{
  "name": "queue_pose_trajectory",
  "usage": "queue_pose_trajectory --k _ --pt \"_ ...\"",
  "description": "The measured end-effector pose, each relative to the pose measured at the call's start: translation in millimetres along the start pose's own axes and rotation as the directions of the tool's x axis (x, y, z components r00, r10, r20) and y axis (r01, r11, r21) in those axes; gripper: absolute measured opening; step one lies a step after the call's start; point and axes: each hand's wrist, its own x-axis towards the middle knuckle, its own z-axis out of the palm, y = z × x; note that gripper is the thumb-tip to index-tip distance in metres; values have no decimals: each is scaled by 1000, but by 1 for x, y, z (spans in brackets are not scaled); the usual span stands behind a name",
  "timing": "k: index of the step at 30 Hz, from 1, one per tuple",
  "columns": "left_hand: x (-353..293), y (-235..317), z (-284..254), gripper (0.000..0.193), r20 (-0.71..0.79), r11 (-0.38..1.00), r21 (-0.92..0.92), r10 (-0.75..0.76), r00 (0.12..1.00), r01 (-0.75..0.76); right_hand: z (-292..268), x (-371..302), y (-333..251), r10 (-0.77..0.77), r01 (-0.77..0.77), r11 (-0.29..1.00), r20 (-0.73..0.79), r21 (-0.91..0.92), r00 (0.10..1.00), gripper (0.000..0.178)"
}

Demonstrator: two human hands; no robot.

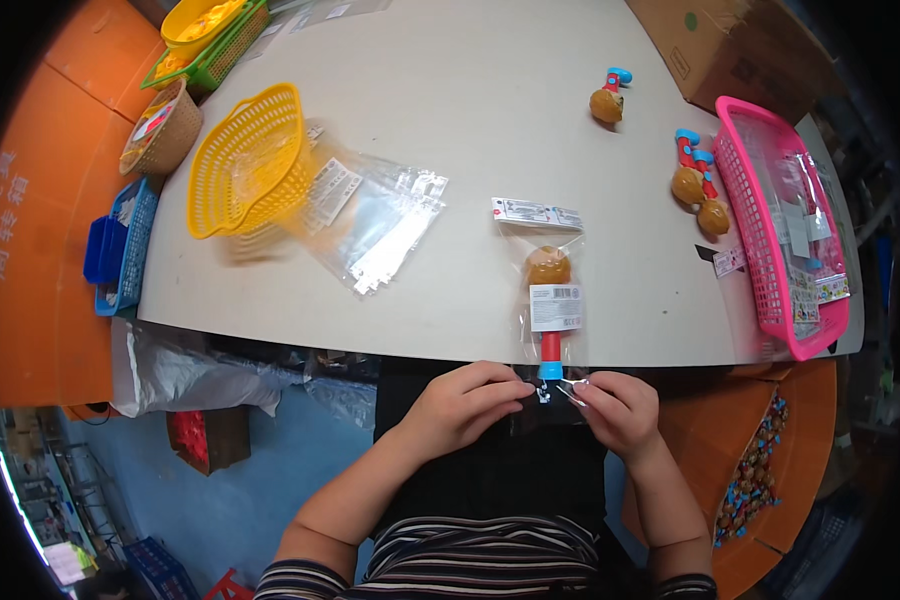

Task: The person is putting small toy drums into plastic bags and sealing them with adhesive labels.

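At the table's front edge lies a clear plastic bag [520, 255] with a printed header strip at its far end. Inside is a toy with a round brown head, a red tube [551, 346] and a blue end. A white barcode label [555, 308] covers its middle. My left hand [467, 405] is closed, its fingertips pinching the bag's near end beside the blue part. On the other side my right hand [622, 408] pinches the same near end between thumb and fingers. A small shiny bit [544, 391] shows between the hands; its kind is unclear.
Clear bags [395, 225] lie beside a tilted yellow basket [202, 170]. Three more toys, one apart [607, 104], two paired [708, 190], stand near a pink basket [734, 180] and a cardboard box [715, 50]. An orange bin [800, 440] below right holds many toys.
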Motion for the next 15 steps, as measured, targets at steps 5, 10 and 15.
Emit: queue_pose_trajectory --k 5,10,15 --pt "-3 -3 4 29 -58 999 32 45 997 -43 -4 0 2 -62 63 998 60 -14 996 30" --pt "-3 -3 3 26 -64 997 47 64 996 -61 -3 0 7 -40 37 999 70 39 997 26" --pt "-7 -5 1 25 -55 996 71 57 997 -53 -4 5 5 4 -14 992 76 123 997 24"
